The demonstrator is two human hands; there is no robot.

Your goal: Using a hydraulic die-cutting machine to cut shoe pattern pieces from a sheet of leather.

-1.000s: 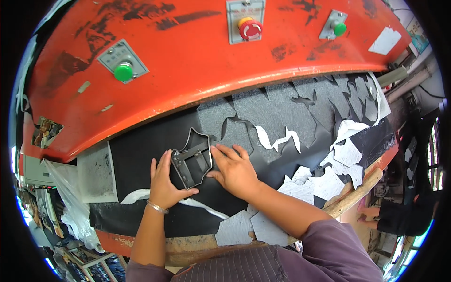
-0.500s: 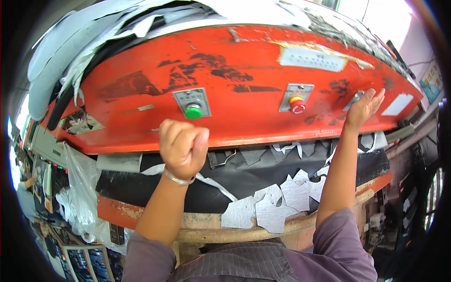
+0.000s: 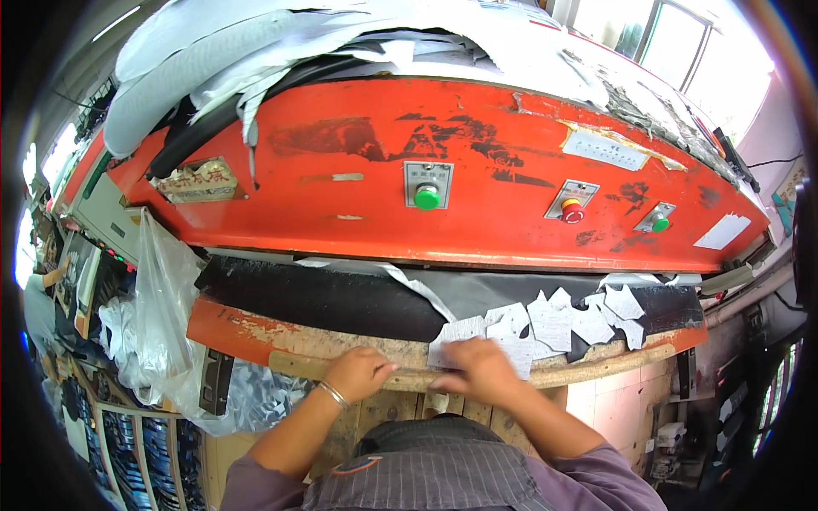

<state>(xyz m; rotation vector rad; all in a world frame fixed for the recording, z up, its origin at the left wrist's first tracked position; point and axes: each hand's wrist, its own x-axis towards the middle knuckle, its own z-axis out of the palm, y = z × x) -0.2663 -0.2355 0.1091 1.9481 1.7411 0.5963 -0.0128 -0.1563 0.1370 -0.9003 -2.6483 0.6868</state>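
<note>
Several pale grey cut-out pieces [image 3: 548, 324] of sheet material, thin and irregular, lie at the front of the machine bed, some overlapping. My right hand [image 3: 487, 371] is over the leftmost pieces, thumb apart from the fingers; its fingertips are slightly blurred, and whether they touch a piece cannot be made out. At the wooden front edge [image 3: 409, 375], my left hand [image 3: 360, 373] is closed, fingertips drawn in towards the thumb. Anything in it is too small or hidden to see. A black sheet [image 3: 341, 298] spreads across the bed behind both hands.
A red machine beam [image 3: 324, 204] spans the bed, with green buttons [image 3: 427, 198] and a red knob [image 3: 572, 211]. White sheets [image 3: 204, 64] are heaped on top. Clear plastic bags [image 3: 166, 315] hang at the left, above racks of dark blue pieces [image 3: 123, 447].
Both hands have come down from the red beam to the front edge, the right one moving left onto the grey pieces. The view has shifted, and the beam appears further back over the bed.
</note>
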